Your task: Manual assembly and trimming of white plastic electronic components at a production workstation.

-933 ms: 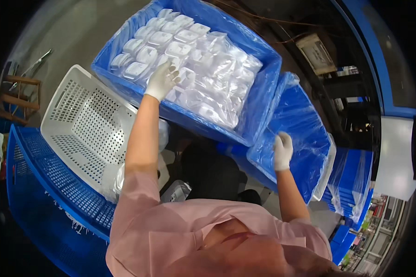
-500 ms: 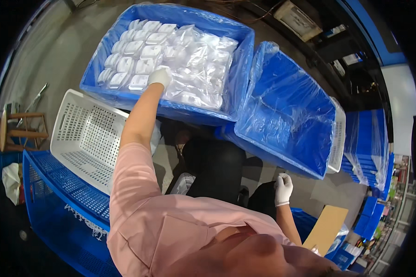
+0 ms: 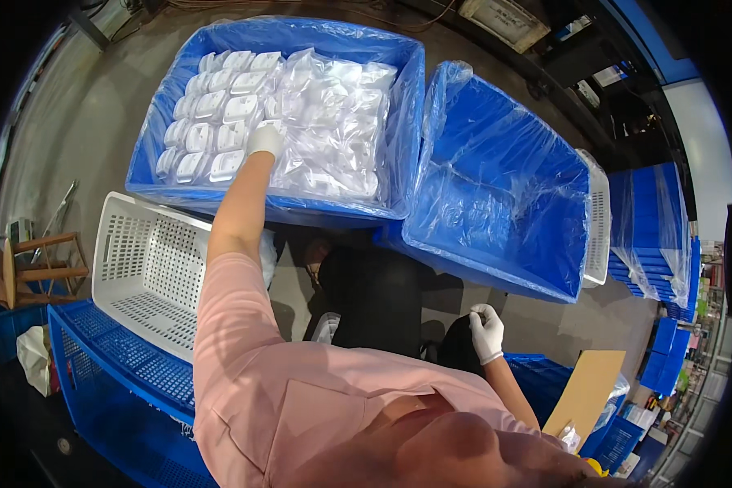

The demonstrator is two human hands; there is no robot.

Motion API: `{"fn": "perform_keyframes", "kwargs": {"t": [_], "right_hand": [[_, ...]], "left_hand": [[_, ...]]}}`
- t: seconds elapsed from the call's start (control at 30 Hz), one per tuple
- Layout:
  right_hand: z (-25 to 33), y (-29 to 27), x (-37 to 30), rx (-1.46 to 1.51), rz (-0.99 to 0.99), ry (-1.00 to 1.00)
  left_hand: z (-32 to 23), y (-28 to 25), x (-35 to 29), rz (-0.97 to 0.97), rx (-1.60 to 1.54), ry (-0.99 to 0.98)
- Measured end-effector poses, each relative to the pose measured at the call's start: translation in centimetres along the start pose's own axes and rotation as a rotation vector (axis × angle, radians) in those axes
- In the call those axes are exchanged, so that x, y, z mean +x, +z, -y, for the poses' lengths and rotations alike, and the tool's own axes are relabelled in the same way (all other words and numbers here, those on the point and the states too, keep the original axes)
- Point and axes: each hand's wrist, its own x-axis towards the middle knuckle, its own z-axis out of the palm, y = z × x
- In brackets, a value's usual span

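My left hand [image 3: 264, 141], in a white glove, reaches into a blue lined bin [image 3: 211, 193] and touches the bagged goods near its middle. Its fingertips are hidden, so I cannot tell whether it grips anything. Several white plastic parts [image 3: 226, 166] in clear bags lie in rows on the left side of this bin. To their right, more clear bags [image 3: 333, 122] cover white contents. By my right thigh, away from the bins, is my right hand [image 3: 486, 332], also gloved, its fingers curled together with nothing visible in them.
A second blue bin [image 3: 496, 211] with a clear liner adjoins on the right. On the left, a white perforated basket [image 3: 150, 260] rests on a blue crate [image 3: 130, 342]. Beyond stands a wooden stool [image 3: 45, 268]. Stacked blue bins [image 3: 651, 220] and a cardboard sheet [image 3: 586, 390] are at right.
My view has shifted, and the bins sit slightly further left in it. My left hand stays over the bagged parts, near the same spot. My right hand has turned slightly, fingers still curled.
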Motion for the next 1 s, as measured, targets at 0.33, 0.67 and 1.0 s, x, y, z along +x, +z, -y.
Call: {"fn": "perform_keyframes", "kwargs": {"t": [0.33, 0.67, 1.0], "right_hand": [[2.2, 0.6, 0.5, -0.043, 0.085, 0.051], [2.3, 1.0, 1.0, -0.098, 0.093, 0.006], [2.8, 1.5, 1.0, -0.112, 0.096, -0.030]], "left_hand": [[2.1, -0.1, -0.9, 0.004, -0.065, 0.138], [2.8, -0.8, -1.6, 0.033, -0.073, 0.129], [0.8, -0.7, -0.9, -0.008, -0.114, 0.108]]}}
